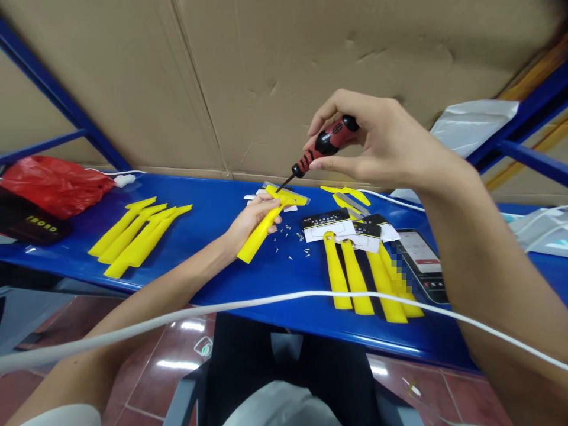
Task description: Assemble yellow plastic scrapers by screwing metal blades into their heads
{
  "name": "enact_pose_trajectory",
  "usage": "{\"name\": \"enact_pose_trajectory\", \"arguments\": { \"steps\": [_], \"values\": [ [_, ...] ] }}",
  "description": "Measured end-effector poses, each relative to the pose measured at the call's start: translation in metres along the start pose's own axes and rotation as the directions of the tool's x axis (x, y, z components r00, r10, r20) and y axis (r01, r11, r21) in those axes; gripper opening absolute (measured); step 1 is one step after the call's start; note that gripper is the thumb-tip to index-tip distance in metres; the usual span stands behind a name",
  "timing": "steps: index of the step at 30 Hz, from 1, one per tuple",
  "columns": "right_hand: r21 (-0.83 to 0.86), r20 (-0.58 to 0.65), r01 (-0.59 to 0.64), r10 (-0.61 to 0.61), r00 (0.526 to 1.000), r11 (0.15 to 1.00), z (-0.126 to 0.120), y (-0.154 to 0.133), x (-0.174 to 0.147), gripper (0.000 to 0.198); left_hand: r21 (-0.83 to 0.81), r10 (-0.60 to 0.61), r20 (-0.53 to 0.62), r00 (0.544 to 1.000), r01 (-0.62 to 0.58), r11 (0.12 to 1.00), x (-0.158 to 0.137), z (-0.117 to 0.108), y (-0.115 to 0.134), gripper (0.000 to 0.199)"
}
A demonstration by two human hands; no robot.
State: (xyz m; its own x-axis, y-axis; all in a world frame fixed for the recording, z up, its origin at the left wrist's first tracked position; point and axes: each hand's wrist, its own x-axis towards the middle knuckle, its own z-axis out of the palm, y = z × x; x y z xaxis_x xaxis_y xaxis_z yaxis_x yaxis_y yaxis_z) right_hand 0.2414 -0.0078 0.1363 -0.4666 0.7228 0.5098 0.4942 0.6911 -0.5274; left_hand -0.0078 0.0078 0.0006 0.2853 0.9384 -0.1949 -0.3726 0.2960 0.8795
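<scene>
My left hand [255, 220] is closed around a yellow scraper [261, 234], holding it tilted above the blue table. A clear strip runs along the scraper's head. In my right hand [368, 139] is a red and black screwdriver [327, 144], pointing down to the left. Its tip meets the scraper's head, where a screw hole shows beside it. Loose screws [290, 257] lie scattered on the table near the scraper's handle. To the right, several yellow handles [357, 278] lie side by side, their upper ends by black and white cards [328, 225].
Several yellow scrapers [142, 239] lie at the left, near a red plastic bag [57, 183]. Yellow head pieces [350, 201] and blades are at the back right. A phone [421, 266] lies right of the handles. A white cable [284, 297] crosses the foreground.
</scene>
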Motion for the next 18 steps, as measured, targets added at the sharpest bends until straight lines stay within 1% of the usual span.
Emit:
{"name": "enact_pose_trajectory", "arguments": {
  "steps": [3, 5, 9, 12, 15, 18],
  "values": [
    [-0.087, -0.067, -0.015, 0.009, 0.998, 0.996, -0.001, 0.001, 0.000, 0.035, -0.009, -0.011, 0.020, 1.000, 0.011, 1.000, 0.001, 0.000, -0.002, 0.040],
    [-0.078, -0.072, -0.030, 0.024, 0.997, 0.996, -0.001, 0.000, 0.000, 0.037, -0.012, -0.016, 0.034, 0.999, 0.017, 1.000, 0.002, -0.001, -0.004, 0.042],
    [0.007, 0.008, -0.049, 0.049, 0.999, 0.999, 0.001, -0.008, 0.000, 0.039, -0.008, -0.009, 0.029, 1.000, 0.009, 1.000, 0.003, -0.001, -0.005, 0.044],
    [0.038, 0.070, -0.003, 0.001, 0.998, 0.999, 0.002, -0.012, 0.000, 0.039, -0.003, -0.016, 0.016, 1.000, 0.016, 1.000, 0.002, -0.001, -0.004, 0.043],
    [0.023, 0.080, 0.018, -0.019, 0.997, 1.000, 0.003, -0.011, 0.000, 0.037, 0.003, -0.006, 0.014, 1.000, 0.006, 1.000, 0.003, -0.002, -0.003, 0.040],
    [-0.005, 0.065, 0.019, -0.019, 0.998, 1.000, 0.002, -0.010, 0.000, 0.032, 0.018, 0.006, 0.040, 0.999, -0.007, 1.000, 0.004, -0.003, -0.006, 0.039]
  ]
}}
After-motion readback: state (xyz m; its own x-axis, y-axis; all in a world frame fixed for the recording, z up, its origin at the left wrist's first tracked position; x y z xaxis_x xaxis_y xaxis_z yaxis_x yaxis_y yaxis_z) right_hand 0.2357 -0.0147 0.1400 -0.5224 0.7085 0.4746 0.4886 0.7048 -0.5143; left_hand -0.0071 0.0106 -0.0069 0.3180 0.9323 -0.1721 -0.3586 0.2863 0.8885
